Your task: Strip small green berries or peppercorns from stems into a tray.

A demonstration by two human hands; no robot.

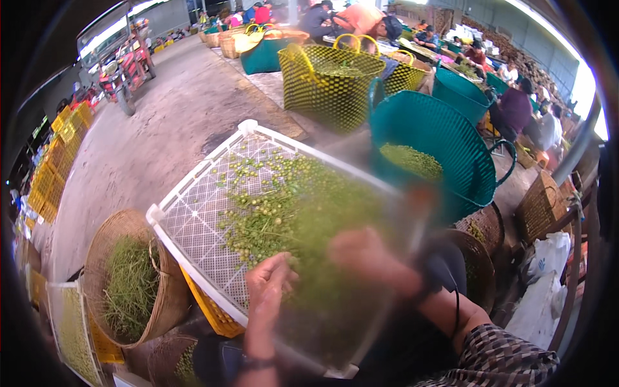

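In front of me lies a white mesh tray [200, 213], heaped with small round green berries [258, 209] and bits of stem. The middle and right of the heap are smeared by a blur. Over the near left part of the heap is my left hand [269, 280], its fingers curled together; what they pinch, if anything, is hidden. My right hand [367, 255] is over the right side of the same heap, too blurred to make out its fingers. A yellow crate [209, 303] shows beneath the tray's left edge.
A wicker basket [116, 235] of green stalks stands left. Beyond the tray are a teal basket [419, 122] with green berries at its bottom and a yellow-black woven basket [316, 93]. Far left are stacked yellow crates [55, 168] and a red three-wheeler [122, 71]. People work at the back right.
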